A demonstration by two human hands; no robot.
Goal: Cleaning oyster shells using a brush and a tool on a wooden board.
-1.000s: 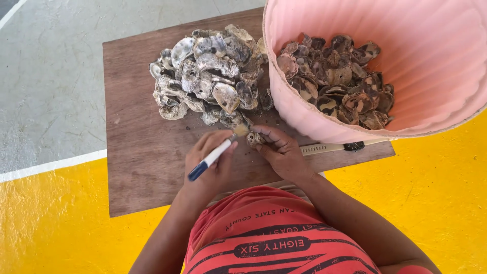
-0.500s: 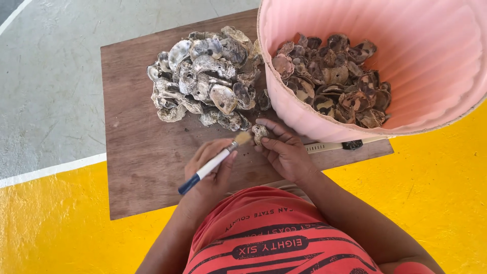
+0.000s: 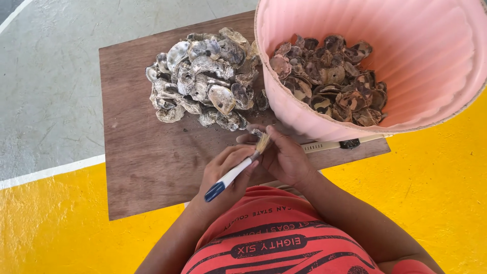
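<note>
From the head camera, looking down, a person in a red shirt with black stripes is sitting close to a flat brown wooden board that is lying on a grey and yellow painted floor. The left hand is closing its fingers around a small brush with a white and blue handle and pale bristles, holding it slanted like a pencil so the soft tip is pointing up toward the other hand. The right hand is pinching a small grey shell between the thumb and fingers, and it is holding the shell just above the board, right where the bristles are reaching, so the brush seems to be rubbing it. Most of that shell is hiding behind the fingers, so its shape is hard to tell. A heap of rough grey and white shells is sitting on the far part of the board, near the hands and easy to pick from. A big round pink plastic tub is standing at the right, leaning over the board's corner, and a layer of darker brown shells is lying in its bottom. A thin pale stick with a black clip is lying on the board by the tub's base, just beside the right hand.
</note>
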